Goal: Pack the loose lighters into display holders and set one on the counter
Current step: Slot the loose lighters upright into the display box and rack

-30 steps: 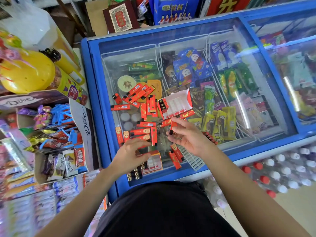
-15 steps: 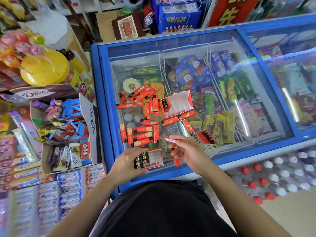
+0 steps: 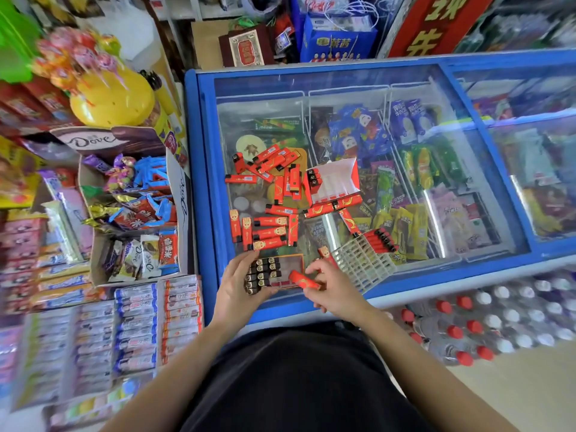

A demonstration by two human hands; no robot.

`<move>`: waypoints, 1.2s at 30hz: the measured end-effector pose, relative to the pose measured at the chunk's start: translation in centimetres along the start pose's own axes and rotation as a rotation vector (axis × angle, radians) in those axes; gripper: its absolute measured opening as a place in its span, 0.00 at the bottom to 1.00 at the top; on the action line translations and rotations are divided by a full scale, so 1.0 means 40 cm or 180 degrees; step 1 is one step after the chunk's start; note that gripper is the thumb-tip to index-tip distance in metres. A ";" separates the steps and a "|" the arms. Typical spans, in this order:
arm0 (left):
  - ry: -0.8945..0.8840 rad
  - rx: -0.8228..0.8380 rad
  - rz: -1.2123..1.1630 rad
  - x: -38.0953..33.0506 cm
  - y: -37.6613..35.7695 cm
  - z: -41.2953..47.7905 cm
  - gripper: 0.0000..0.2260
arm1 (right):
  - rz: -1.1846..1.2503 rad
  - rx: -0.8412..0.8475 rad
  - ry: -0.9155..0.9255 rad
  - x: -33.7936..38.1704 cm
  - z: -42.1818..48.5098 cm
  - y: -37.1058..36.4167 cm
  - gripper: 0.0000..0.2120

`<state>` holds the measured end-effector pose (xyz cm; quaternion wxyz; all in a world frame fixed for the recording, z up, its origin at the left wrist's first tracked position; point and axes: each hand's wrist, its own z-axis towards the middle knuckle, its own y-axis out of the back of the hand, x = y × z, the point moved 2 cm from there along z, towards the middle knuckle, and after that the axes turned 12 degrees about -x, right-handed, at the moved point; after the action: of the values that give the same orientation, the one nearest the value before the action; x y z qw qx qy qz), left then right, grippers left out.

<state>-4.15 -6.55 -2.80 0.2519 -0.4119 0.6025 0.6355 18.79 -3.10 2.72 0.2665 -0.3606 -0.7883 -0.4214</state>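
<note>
Several loose red lighters (image 3: 270, 228) lie scattered on the glass lid of a blue freezer (image 3: 205, 188). At its near edge stands a small red display holder (image 3: 290, 263), partly filled with black-capped lighters on its left side. My left hand (image 3: 238, 286) grips the holder's left end. My right hand (image 3: 332, 289) pinches one red lighter (image 3: 304, 279) over the holder's open right part. A white grid holder (image 3: 363, 260) with several lighters lies to the right. A red-and-white open holder (image 3: 335, 182) sits farther back.
A Dove chocolate box (image 3: 131, 213) full of sweets and a yellow lollipop stand (image 3: 112, 98) crowd the left. Candy packs (image 3: 137, 325) fill the shelf below. Capped bottles (image 3: 486, 325) stand on the floor at right. Boxes and a red sign sit behind the freezer.
My right hand came down and left with a lighter, from above the pile to the small holder. My left hand stayed on the holder. The camera view shifted right.
</note>
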 end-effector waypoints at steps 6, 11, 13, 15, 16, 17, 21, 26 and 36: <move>0.0058 0.0069 -0.0085 0.018 0.012 -0.003 0.35 | -0.0909 -0.0309 0.0487 0.008 0.014 -0.040 0.08; -0.0019 0.0269 -0.0037 0.020 0.026 0.004 0.36 | -0.0858 -0.0491 0.0595 0.014 0.031 -0.073 0.11; -0.0054 0.0298 -0.0052 0.023 0.029 0.004 0.35 | -0.0620 -0.0537 0.0575 0.005 0.036 -0.088 0.13; -0.0041 0.0300 -0.0059 0.023 0.030 0.005 0.34 | -0.0454 -0.0710 0.0616 -0.005 0.035 -0.102 0.14; -0.0020 0.0291 -0.0060 0.021 0.031 0.006 0.33 | -0.0401 -0.0802 0.0641 -0.010 0.035 -0.109 0.15; 0.0012 0.0276 -0.0059 0.019 0.033 0.006 0.33 | -0.0357 -0.0844 0.0633 -0.012 0.034 -0.116 0.16; 0.0156 0.0193 -0.0039 0.010 0.033 0.009 0.32 | -0.0042 -0.0623 0.0342 -0.022 0.035 -0.141 0.25; 0.0423 0.0125 0.0052 -0.013 0.025 0.016 0.31 | 0.0271 -0.0436 0.0058 -0.030 0.030 -0.141 0.24; 0.0586 0.0145 0.0527 -0.027 0.010 0.026 0.25 | -0.0259 -0.1978 -0.0019 -0.095 0.019 -0.036 0.13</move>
<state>-4.14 -5.39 -1.73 0.1515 -0.4115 0.6693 0.5998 19.84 -4.29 -1.10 0.1241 -0.3941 -0.6364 -0.6514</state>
